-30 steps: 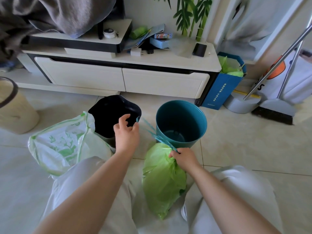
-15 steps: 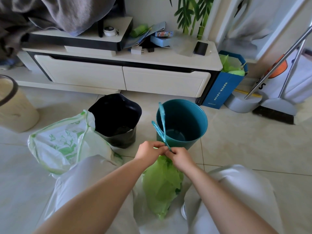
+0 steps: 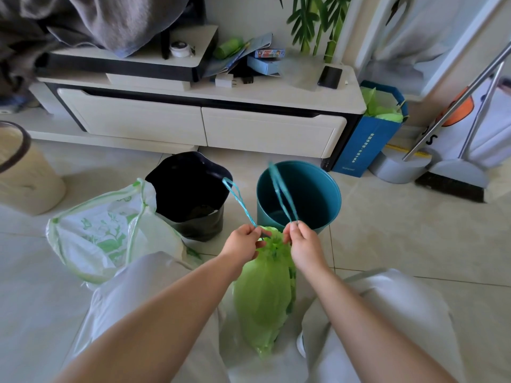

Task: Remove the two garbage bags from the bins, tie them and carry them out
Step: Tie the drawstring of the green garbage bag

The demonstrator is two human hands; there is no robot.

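Observation:
A green garbage bag lies on the floor between my knees, its mouth gathered. My left hand pinches one teal drawstring loop at the bag's neck. My right hand pinches the other teal loop, which stands up over the teal bin. A white garbage bag with green print sits open at the left, beside the black bin. The teal bin has no bag in it.
A white TV cabinet runs along the back. A beige bin stands far left. A blue paper bag, a dustpan and a broom are at the right. Bare floor tiles lie to the right.
My left hand left the black bin's rim and came to the green bag's neck. The two hands now hold separate drawstring loops, pulled slightly apart.

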